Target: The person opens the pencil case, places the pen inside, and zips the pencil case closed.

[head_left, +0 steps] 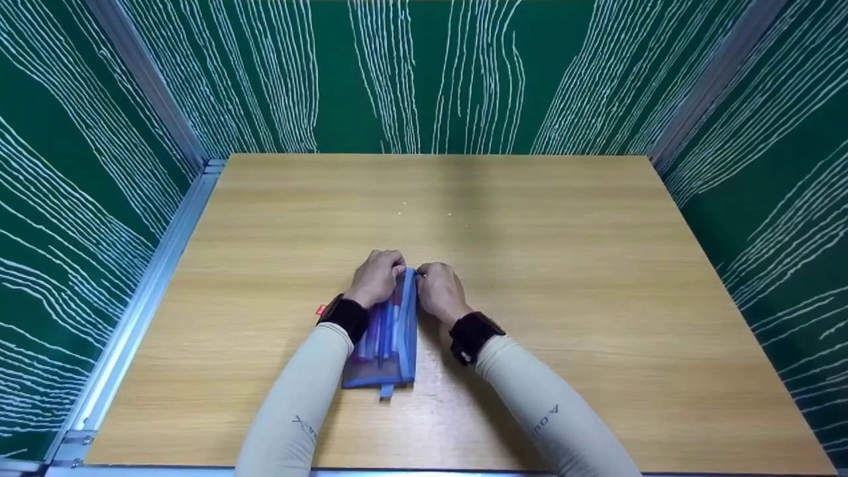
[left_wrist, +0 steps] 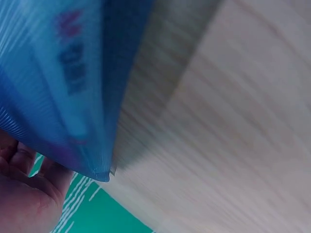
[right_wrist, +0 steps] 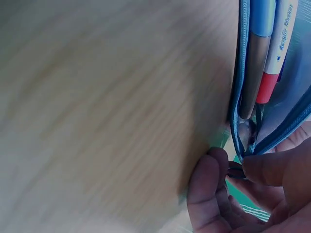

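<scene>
A blue translucent zip pencil case [head_left: 407,338] lies lengthwise on the table, pens showing through it. My left hand [head_left: 375,278] grips its far end from the left side. At the same end, my right hand [head_left: 442,291] pinches the dark zipper pull [right_wrist: 236,171] between thumb and fingers. The right wrist view shows the zipper [right_wrist: 244,63] parted. Inside are a white acrylic marker [right_wrist: 282,43] with a red end and a grey pen [right_wrist: 256,73] with a blue part. In the left wrist view the case's side [left_wrist: 73,111] covers part of the left fingers.
The wooden table [head_left: 583,265] extends around the case, with a few tiny pale specks [head_left: 450,214] beyond the hands. Green panels [head_left: 563,66] with white wavy lines stand on three sides. A metal rail [head_left: 142,298] borders the left edge.
</scene>
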`<state>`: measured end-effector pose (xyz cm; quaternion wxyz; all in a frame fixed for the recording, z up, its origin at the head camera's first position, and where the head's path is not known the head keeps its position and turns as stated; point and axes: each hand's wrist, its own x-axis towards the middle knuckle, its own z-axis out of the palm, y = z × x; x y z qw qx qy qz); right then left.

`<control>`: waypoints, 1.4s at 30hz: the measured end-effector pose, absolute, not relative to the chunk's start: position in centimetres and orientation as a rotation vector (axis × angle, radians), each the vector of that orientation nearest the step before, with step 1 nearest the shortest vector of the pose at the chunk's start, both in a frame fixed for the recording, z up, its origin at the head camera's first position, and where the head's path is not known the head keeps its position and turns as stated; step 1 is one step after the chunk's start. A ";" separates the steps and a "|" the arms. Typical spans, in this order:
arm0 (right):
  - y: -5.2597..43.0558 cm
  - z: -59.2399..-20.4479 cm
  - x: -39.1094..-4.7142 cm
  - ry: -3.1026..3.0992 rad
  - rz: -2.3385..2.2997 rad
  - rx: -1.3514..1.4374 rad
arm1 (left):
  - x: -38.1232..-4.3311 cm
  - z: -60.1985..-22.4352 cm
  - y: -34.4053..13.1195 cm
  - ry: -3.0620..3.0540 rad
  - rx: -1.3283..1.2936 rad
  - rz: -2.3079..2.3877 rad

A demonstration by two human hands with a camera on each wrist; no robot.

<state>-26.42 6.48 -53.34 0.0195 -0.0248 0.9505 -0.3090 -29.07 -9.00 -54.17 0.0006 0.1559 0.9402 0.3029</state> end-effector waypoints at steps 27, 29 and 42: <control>6.5 -53.7 -26.2 3.110 -0.886 -0.250 | -29.1 -53.6 -8.5 2.964 0.464 0.865; 6.4 -53.7 -26.2 3.114 -0.873 -0.256 | -29.2 -53.6 -8.5 2.963 0.464 0.862; 6.4 -53.5 -25.9 3.112 -0.785 -0.257 | -29.3 -53.5 -8.4 2.934 0.436 0.880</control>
